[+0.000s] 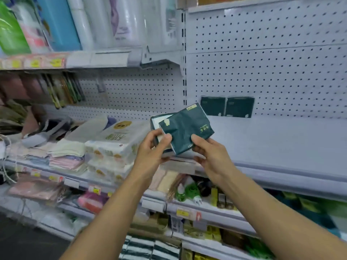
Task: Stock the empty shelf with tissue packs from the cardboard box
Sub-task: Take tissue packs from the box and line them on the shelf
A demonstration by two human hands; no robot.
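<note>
Both hands hold dark green tissue packs in front of the shelf's left end. My left hand (153, 147) grips one pack (156, 121) whose pale end faces me. Overlapping it in front is a second, tilted pack (185, 128), pinched at its lower edge by my right hand (208, 152). Two more dark green packs (227, 106) stand upright side by side against the pegboard at the back of the grey shelf (272, 143). The cardboard box is out of view.
White tissue bundles (114, 145) and folded cloths (65, 154) fill the shelf to the left. Large paper rolls (105, 23) stand on the shelf above. Lower shelves (187, 209) hold mixed goods. A white pegboard (272, 62) backs the grey shelf.
</note>
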